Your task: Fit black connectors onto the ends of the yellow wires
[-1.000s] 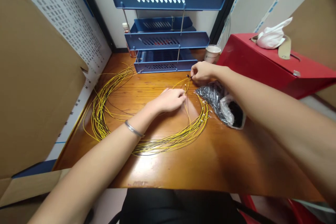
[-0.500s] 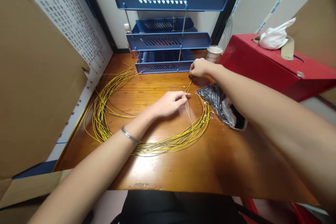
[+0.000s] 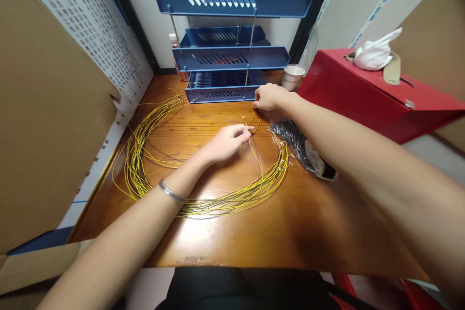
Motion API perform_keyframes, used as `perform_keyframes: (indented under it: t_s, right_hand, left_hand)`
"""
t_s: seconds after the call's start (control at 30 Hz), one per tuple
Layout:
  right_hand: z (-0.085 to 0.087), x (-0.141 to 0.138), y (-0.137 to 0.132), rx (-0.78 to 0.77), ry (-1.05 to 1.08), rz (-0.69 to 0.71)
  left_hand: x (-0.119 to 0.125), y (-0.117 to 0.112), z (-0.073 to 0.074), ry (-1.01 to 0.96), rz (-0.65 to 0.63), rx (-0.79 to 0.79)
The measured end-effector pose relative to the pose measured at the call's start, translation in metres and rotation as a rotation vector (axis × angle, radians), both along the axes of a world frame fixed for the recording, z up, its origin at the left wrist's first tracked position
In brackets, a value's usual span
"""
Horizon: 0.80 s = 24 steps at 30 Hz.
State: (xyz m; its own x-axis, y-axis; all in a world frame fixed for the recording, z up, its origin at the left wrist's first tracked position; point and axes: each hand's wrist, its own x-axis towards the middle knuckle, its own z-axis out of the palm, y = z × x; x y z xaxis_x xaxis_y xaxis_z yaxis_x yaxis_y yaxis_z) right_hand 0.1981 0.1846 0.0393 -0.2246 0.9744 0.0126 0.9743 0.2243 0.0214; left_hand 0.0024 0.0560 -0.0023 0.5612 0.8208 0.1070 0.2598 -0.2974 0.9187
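Yellow and dark wires point(image 3: 232, 203) lie in a big loose loop on the wooden table point(image 3: 225, 247). My left hand point(image 3: 234, 139) is closed in a pinch on a few wires near their ends, inside the loop's open side. Farther back, my right hand point(image 3: 268, 97) is closed with its fingers pointing down, at the upper ends of those wires. Its fingertips are mostly hidden, and whatever small part sits in them does not show clearly. A clear plastic bag of small black parts point(image 3: 296, 138) lies below my right forearm.
A blue tiered tray rack point(image 3: 230, 60) stands at the back, with a bottle point(image 3: 180, 65) behind its left side. A paper cup point(image 3: 292, 76) and a red box with tissue point(image 3: 363, 92) are at the right. Cardboard point(image 3: 51, 106) rises on the left.
Both hands have shifted slightly left in view, along with a small camera shift. The wires between them now bend in a small loop, and the dark piece below my right fingers no longer shows.
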Motion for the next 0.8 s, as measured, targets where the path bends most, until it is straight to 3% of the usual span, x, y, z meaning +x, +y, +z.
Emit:
perform_keyframes:
  t_s: [0.13,0.3,0.5,0.63,0.8]
  right_hand:
    - [0.004,0.008,-0.014,0.073,0.076,-0.047]
    - [0.005,0.012,-0.066,0.231,0.246,-0.047]
    - [-0.009,0.018,-0.127,0.141,0.276,-0.036]
    - [-0.011,0.021,-0.13,0.08,0.19,-0.071]
    - [-0.005,0.018,-0.097,0.046,0.081,-0.132]
  left_hand:
    - [-0.005,0.003,0.001,-0.02,0.066,0.004]
    - [-0.011,0.009,0.005,-0.022,0.13,0.021]
    - [-0.011,0.005,0.003,0.042,0.141,0.023]
    - [-0.002,-0.002,0.002,0.226,0.151,0.091]
    - [0.014,0.005,0.004,0.447,0.121,0.193]
